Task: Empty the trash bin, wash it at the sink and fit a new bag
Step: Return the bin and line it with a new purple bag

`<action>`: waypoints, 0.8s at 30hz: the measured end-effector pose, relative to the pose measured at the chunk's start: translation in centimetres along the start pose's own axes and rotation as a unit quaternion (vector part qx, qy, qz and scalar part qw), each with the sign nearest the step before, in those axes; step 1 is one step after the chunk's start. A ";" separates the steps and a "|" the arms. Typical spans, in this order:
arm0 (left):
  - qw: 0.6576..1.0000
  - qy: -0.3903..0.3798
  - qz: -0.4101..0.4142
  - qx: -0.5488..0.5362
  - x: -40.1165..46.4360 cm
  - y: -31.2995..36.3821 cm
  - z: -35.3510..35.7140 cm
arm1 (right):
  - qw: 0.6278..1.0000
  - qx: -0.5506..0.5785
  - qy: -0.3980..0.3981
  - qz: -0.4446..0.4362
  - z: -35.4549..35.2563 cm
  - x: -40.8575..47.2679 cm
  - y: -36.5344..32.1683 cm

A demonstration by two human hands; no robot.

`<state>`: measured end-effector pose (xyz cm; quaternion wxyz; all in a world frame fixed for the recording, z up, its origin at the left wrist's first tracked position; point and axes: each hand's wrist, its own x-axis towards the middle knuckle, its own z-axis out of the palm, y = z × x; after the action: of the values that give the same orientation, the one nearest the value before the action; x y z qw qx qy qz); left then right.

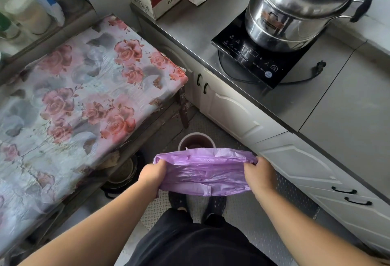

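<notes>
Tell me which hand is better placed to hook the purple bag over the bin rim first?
Probably the left hand: the bin stands slightly to its side of the bag. The right hand is farther off.

Both hands, left (152, 173) and right (260, 174), stretch a purple bag (205, 171) above the bin (196, 140).

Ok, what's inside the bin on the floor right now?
The bin has no bag fitted; only a dark inner wall and bottom show. Its near side is covered by the purple bag stretched between the left hand and right hand.
</notes>
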<state>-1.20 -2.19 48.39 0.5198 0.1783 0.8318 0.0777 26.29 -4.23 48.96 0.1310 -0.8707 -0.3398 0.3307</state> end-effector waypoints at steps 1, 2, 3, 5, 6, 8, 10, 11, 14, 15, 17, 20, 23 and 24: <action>1.000 -0.017 0.018 0.009 0.0 0.2 0.3 | 1.000 0.005 -0.020 0.004 0.3 -0.1 0.2; 0.999 -0.028 0.034 0.024 0.0 0.3 0.6 | 0.999 0.010 -0.039 0.007 0.6 -0.2 0.3; 0.997 -0.036 0.049 0.046 0.1 0.4 0.9 | 0.998 0.014 -0.055 0.011 0.9 -0.4 0.5; 0.994 -0.045 0.059 0.086 0.5 0.4 1.6 | 0.996 0.019 -0.085 0.020 1.8 -0.7 0.9; 0.993 -0.051 0.054 0.096 0.9 0.4 1.9 | 0.994 0.025 -0.102 0.030 2.4 -0.9 1.0; 0.993 -0.078 0.042 0.077 1.8 0.3 2.8 | 0.987 0.057 -0.133 0.067 3.8 -1.2 1.0; 0.990 -0.096 0.080 0.065 2.6 0.1 3.7 | 0.976 0.100 -0.149 0.121 5.4 -0.9 1.1; 0.985 -0.099 0.113 0.081 3.3 0.0 4.2 | 0.969 0.118 -0.158 0.148 6.2 -0.4 1.3; 0.974 -0.093 0.151 0.142 6.2 -0.5 5.8 | 0.954 0.142 -0.174 0.201 9.2 2.3 2.3; 0.973 -0.084 0.146 0.159 7.4 -0.6 6.5 | 0.958 0.139 -0.154 0.197 10.2 3.6 2.9; 0.974 -0.062 0.121 0.180 9.8 -0.7 8.1 | 0.975 0.114 -0.081 0.170 12.4 6.8 4.2; 0.988 -0.039 0.066 0.136 14.3 -0.5 11.4 | 0.990 0.057 -0.006 0.127 15.9 12.8 5.8; 0.995 -0.019 0.040 0.092 19.6 -0.3 15.0 | 0.992 0.057 0.024 0.109 19.9 18.3 7.6; 0.995 -0.015 0.040 0.085 21.3 -0.2 16.1 | 0.993 0.051 0.026 0.104 21.3 19.9 8.1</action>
<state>4.69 4.78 23.27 0.5118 0.2558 0.8198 0.0245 27.16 3.36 19.66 0.1483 -0.9018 -0.2267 0.3368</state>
